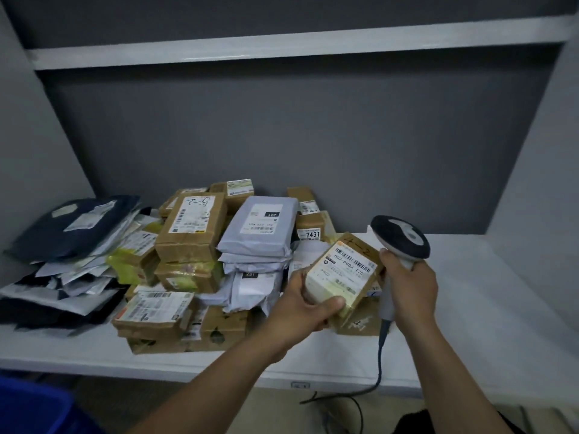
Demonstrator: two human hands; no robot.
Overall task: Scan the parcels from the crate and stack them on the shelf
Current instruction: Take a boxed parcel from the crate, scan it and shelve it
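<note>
Left hand (305, 303): fingers curled round small parcel (343, 278), centre-right of frame
Right hand (407, 277): grips scanner (399, 238), its head just right of the parcel's label

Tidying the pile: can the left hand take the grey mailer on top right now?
Probably not yet: the left hand grips a labelled box. The grey mailer lies uncovered, so nothing else blocks it.

One scanner (399, 238), one crate (31, 405), two shelves (470, 277) — parcels (191, 227) uncountable.
</note>
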